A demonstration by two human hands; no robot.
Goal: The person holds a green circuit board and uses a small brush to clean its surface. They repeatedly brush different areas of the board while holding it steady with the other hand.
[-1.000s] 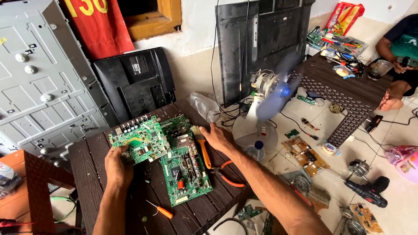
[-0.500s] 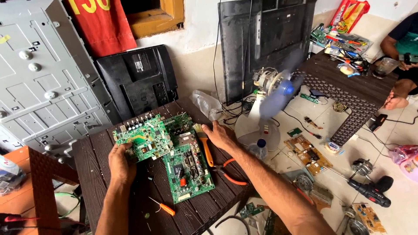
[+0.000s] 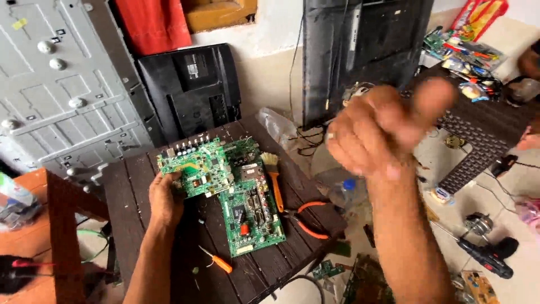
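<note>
My left hand grips the lower left edge of a green circuit board that lies on a dark slatted wooden table. A second, longer green circuit board lies beside it, partly under the first. My right hand is raised in the air close to the camera, blurred, with its fingers curled and nothing visible in them. Below it on the table rest a brush with an orange handle, orange-handled pliers and a small orange screwdriver.
A grey metal panel and a black plastic back cover lean on the wall behind. A tall black panel stands at the back right. A second dark table, a cordless drill, a plastic bottle and another person's hand are at right.
My right hand has lifted off the table near the pliers and risen toward the camera. The left hand stays on the circuit board. The camera has moved closer.
</note>
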